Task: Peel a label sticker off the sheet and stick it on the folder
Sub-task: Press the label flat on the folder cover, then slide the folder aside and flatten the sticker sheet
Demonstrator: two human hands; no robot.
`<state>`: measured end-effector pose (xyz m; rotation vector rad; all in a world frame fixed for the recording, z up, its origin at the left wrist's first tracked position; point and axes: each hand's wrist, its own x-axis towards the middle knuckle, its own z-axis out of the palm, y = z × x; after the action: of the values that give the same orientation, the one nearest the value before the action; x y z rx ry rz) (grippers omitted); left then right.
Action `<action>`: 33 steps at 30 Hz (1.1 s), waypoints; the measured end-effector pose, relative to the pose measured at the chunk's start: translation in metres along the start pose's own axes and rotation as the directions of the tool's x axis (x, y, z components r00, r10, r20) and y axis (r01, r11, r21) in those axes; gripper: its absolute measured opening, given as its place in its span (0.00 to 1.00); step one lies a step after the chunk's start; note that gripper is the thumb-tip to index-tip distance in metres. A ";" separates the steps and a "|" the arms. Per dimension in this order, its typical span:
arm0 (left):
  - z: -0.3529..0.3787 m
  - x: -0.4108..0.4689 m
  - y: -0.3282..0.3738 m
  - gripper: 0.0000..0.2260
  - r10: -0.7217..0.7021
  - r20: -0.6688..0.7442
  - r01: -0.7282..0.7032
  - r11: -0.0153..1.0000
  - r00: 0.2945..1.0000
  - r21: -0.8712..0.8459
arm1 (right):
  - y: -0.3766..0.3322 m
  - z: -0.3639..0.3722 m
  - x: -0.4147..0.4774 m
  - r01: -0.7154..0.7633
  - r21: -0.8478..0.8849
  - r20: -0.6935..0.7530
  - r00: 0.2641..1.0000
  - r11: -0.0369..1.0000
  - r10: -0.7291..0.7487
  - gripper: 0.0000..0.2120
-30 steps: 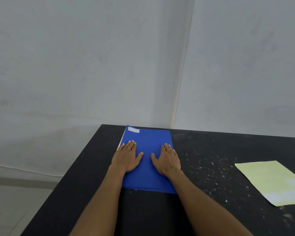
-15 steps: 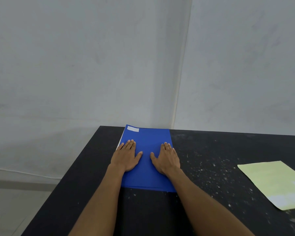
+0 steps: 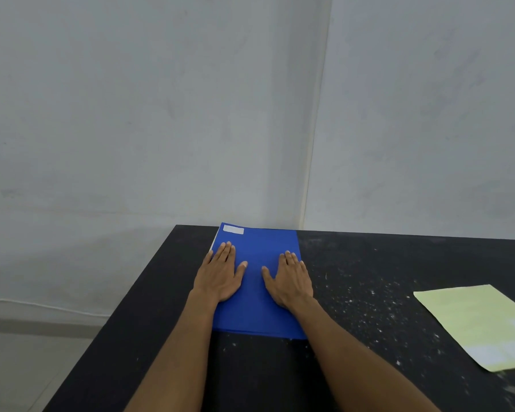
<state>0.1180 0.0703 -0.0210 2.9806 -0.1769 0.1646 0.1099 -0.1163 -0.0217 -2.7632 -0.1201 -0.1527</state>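
A blue folder (image 3: 257, 310) lies flat on the black table (image 3: 369, 292), near the far left corner. A small white label sticker (image 3: 233, 230) sits on its far left corner. My left hand (image 3: 220, 273) rests palm down on the folder's left side, fingers spread and holding nothing. My right hand (image 3: 290, 278) lies flat on the folder's right side, likewise holding nothing. The pale yellow-green label sheet (image 3: 479, 325) lies on the table far to the right, apart from both hands.
Grey walls meet in a corner just behind the table. The table's left edge drops to a light floor (image 3: 27, 367). White specks are scattered over the table between the folder and the sheet.
Both hands stay flat on the folder in the same places. Only the head camera has shifted slightly.
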 end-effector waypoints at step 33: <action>0.049 -0.049 0.409 0.33 0.269 0.113 -0.241 0.947 0.957 -0.212 | 0.350 -0.160 -0.131 -0.376 -0.106 -0.123 0.924 0.921 0.363 0.32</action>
<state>0.0228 -0.3329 -0.0161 2.7610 -0.5644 -0.0336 0.0023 -0.5087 -0.0144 -2.8368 0.4532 -0.2044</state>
